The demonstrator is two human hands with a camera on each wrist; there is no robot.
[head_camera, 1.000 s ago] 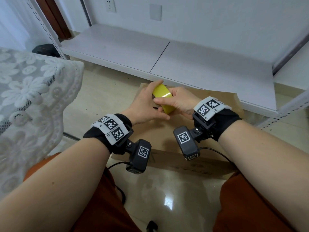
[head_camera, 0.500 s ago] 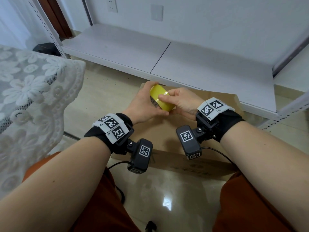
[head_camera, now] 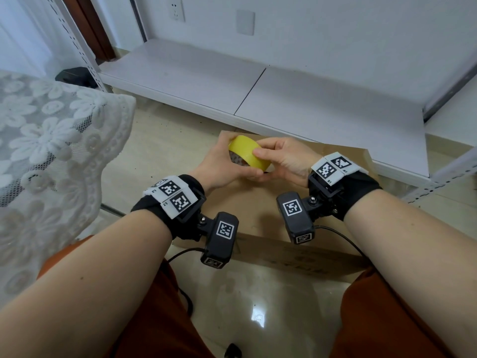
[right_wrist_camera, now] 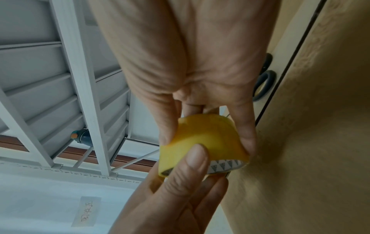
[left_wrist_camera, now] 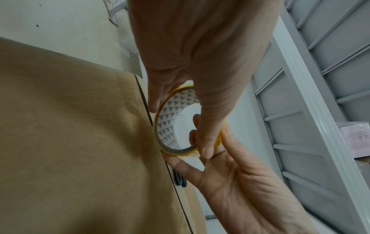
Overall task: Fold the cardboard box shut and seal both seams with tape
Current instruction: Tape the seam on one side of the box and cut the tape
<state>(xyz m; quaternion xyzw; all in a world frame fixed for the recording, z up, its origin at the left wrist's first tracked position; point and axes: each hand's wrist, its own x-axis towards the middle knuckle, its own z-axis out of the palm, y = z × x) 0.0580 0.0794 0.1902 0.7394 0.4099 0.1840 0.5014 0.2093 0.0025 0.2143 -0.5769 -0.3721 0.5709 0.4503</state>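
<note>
the round roll of yellow adhesive tape, with a white inner core printed in grey triangles, is held in the air just above the far part of the flat brown cardboard box, which lies on the glossy beige tiled floor. the left hand wraps the roll from its left side, fingers curled behind it and the thumb lying along the near rim, so this grip is closed round the tape. the right hand meets it from the other side, thumb tip pressed on the yellow outer face and fingers tucked under the roll, pinching it. in the left wrist view the roll sits right at the box's edge, and it may be brushing the cardboard, though the angle is too steep to be sure. in the right wrist view a dark looped handle, perhaps scissors, shows beside the box edge. beyond the box stands a low white metal shelf against the white wall, with a white lace floral cloth at the left and the person's rust-orange trousers in the foreground.
</note>
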